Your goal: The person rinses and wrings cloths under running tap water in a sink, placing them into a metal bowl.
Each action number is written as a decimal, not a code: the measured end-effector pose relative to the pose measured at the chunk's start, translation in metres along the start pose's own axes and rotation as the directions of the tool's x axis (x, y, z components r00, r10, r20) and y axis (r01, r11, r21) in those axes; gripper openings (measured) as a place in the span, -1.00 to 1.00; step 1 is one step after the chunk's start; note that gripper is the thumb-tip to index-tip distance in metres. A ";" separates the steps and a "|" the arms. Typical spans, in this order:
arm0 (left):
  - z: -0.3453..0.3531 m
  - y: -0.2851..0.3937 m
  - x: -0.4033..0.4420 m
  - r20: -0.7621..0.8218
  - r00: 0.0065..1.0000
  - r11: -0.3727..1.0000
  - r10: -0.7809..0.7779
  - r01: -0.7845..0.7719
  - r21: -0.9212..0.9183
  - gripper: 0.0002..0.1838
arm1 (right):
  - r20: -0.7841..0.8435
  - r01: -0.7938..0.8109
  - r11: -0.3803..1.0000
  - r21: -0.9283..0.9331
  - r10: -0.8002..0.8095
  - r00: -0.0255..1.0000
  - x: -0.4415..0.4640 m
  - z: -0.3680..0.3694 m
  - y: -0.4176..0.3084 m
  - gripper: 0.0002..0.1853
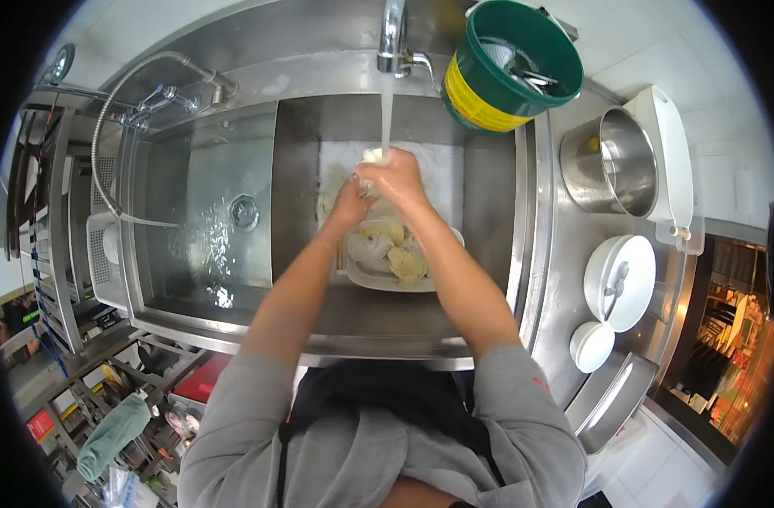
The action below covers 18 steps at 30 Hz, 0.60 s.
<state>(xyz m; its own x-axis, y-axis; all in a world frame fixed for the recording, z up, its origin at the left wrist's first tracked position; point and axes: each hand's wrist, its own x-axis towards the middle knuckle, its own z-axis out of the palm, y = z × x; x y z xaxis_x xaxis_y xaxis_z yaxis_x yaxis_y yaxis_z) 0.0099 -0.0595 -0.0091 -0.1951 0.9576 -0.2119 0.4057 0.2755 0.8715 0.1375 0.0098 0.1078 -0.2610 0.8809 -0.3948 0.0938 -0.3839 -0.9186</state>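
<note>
Water runs from the tap (393, 57) onto a pale, whitish thing (375, 157) that my right hand (393, 178) grips above the right sink basin (493, 212). Just below and to the left, my left hand (350, 203) is closed beside my right hand; what its fingers hold is mostly hidden. Under my forearms, a white oval tray (391, 281) in the basin bears pale, crumpled cloth-like pieces (406, 264).
A green bucket (480, 102) with metal utensils stands behind the basin at the right. On the right counter are a steel pot (586, 165), white bowls (637, 292) and a metal tray (611, 398). The left basin (163, 229) holds water beneath a flexible hose (99, 152).
</note>
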 end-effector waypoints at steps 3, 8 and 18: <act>-0.004 0.007 0.009 -0.093 0.981 0.952 -0.173 0.142 -0.272 -0.65 | -0.135 -0.076 0.974 0.215 0.107 0.985 -0.003 -0.034 0.008 -0.64; -0.046 0.086 0.021 -0.068 0.997 0.999 0.025 -0.023 0.036 -0.75 | -0.159 0.044 0.689 -0.723 -0.229 0.960 -0.003 -0.036 0.077 -0.53; -0.066 0.027 -0.004 0.042 0.997 0.935 -0.061 0.071 -0.347 -0.31 | 0.005 0.223 0.975 0.018 -0.224 0.975 0.003 0.062 0.003 -0.66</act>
<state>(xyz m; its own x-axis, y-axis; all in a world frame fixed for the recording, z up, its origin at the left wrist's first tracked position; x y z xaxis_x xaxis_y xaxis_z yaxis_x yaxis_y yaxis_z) -0.0374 -0.0616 0.0451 -0.1819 0.9419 -0.2825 0.0553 0.2966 0.9534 0.0777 -0.0059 0.1045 -0.2804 0.9430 -0.1793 0.0160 -0.1822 -0.9831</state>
